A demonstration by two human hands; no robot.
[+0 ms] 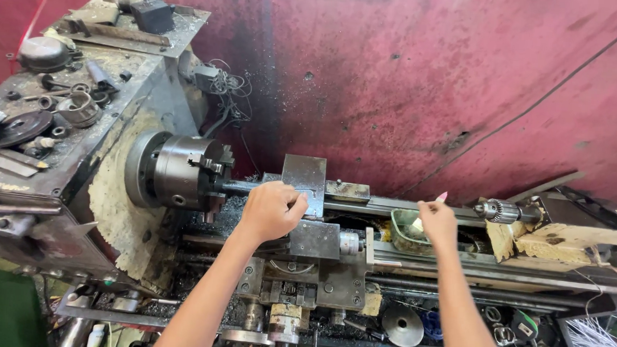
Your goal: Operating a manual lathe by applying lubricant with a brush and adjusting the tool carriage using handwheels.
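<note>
The left hand closes around the steel bar clamped in the lathe chuck, beside the tool post. The right hand pinches a small pink piece near the tailstock drill chuck.

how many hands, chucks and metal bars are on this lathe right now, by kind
bare hands: 2, left hand resting on the bar, right hand pinching a small pink piece
steel chucks: 2, large lathe chuck, small drill chuck
long grey metal bar: 1
total: 5
</note>
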